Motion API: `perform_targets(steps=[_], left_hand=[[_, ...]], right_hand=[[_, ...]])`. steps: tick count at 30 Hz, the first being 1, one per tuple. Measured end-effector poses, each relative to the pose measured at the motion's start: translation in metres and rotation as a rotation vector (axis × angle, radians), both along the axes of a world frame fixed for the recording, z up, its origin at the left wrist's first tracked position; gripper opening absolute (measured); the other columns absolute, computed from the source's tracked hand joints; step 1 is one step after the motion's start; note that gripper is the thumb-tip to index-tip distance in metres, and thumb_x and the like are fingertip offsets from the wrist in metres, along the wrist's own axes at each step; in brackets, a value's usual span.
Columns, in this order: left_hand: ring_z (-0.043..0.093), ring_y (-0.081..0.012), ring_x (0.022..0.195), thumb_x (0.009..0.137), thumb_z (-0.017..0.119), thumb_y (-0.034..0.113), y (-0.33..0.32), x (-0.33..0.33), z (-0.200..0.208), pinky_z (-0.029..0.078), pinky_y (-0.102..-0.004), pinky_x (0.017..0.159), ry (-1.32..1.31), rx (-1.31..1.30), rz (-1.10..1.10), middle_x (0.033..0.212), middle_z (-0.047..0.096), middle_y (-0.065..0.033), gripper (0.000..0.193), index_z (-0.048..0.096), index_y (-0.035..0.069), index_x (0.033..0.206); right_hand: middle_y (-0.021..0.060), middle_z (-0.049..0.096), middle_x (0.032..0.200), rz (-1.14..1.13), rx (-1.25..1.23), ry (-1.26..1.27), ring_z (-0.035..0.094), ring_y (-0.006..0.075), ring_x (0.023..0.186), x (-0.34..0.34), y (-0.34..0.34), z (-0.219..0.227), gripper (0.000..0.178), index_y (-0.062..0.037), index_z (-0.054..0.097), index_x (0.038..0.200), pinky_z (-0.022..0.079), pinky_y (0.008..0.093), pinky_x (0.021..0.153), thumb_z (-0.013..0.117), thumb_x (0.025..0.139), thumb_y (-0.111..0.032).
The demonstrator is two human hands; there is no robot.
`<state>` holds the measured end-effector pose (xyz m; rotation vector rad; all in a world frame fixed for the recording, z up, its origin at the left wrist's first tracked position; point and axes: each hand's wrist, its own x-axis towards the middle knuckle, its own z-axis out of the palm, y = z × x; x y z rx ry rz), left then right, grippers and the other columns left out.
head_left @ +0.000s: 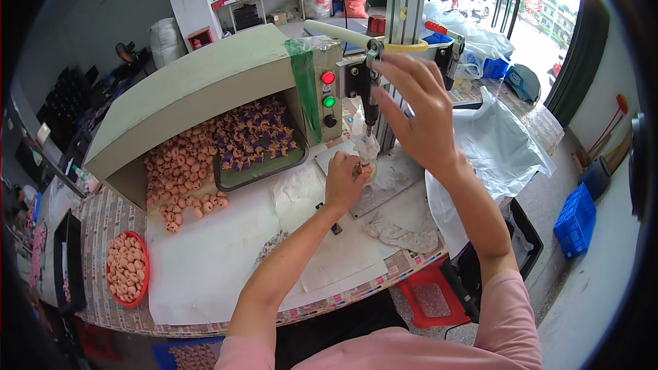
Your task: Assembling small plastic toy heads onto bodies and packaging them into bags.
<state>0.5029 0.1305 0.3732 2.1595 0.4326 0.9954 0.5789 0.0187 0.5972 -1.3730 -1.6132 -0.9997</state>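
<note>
At the press on the table, my left hand (345, 181) pinches a small tan-and-purple figure piece (365, 166) under the press's pointed tip (370, 127). My fingers partly hide the piece. My right hand (419, 111) is raised beside the toggle clamp (374, 55), its fingers stretched and thumb apart, with nothing visible in it. Whether it touches the clamp I cannot tell. Behind my left hand, a dark tray (260, 177) holds many tan-and-purple figure pieces (257, 133). Round tan heads (179, 164) lie heaped left of the tray, under the beige hood (199, 75).
A red bowl (145, 281) of tan heads stands at the table's left. Red and green buttons (328, 78) sit on the hood's side panel. Crumpled cloth (404, 234) lies near the front edge; white plastic sheeting (500, 137) drapes at right. Below are a red stool (430, 321) and a blue crate (576, 219).
</note>
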Motion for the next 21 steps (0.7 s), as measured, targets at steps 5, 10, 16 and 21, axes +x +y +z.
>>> perform_targets(steps=[5,10,16,21], left_hand=[[0.052,-0.0269,0.085,0.067,0.076,0.004,-0.001,0.002,0.002,0.044,-0.0347,0.074,-0.030,-0.014,0.005,0.091,0.050,-0.0101,0.028,0.059,-0.001,0.088],[0.053,-0.0285,0.090,0.068,0.074,0.005,0.009,-0.004,0.005,0.046,-0.0356,0.078,0.044,-0.043,-0.007,0.094,0.052,-0.0113,0.028,0.062,0.000,0.093],[0.058,-0.0224,0.090,0.071,0.071,0.007,0.028,-0.031,0.005,0.049,-0.0325,0.077,0.084,-0.126,-0.037,0.099,0.054,-0.0099,0.034,0.062,0.000,0.103],[0.057,-0.0204,0.100,0.074,0.069,0.006,0.050,-0.107,0.032,0.051,-0.0333,0.079,0.094,-0.104,-0.061,0.112,0.054,-0.0086,0.038,0.061,0.003,0.111]], right_hand=[[0.0188,0.066,0.102,-0.188,-0.164,0.219,0.062,0.0285,0.095,0.027,0.065,0.030,0.061,-0.0021,0.049,0.132,0.045,0.0363,0.088,0.073,0.080,-0.023],[0.0121,0.065,0.096,0.541,-0.123,0.972,0.063,0.0166,0.089,0.035,0.061,0.064,0.079,0.0047,0.035,0.140,0.046,0.0310,0.087,0.074,0.080,-0.028],[0.0038,0.046,0.064,0.843,0.233,0.537,0.048,0.0227,0.081,-0.027,-0.022,0.011,0.028,-0.0040,0.060,0.092,0.037,0.0449,0.095,0.042,0.098,-0.024],[0.0203,0.055,0.128,0.384,0.287,0.762,0.046,0.0308,0.127,-0.035,-0.049,-0.093,0.056,-0.0001,0.046,0.133,0.034,0.0412,0.105,0.059,0.091,-0.035]])
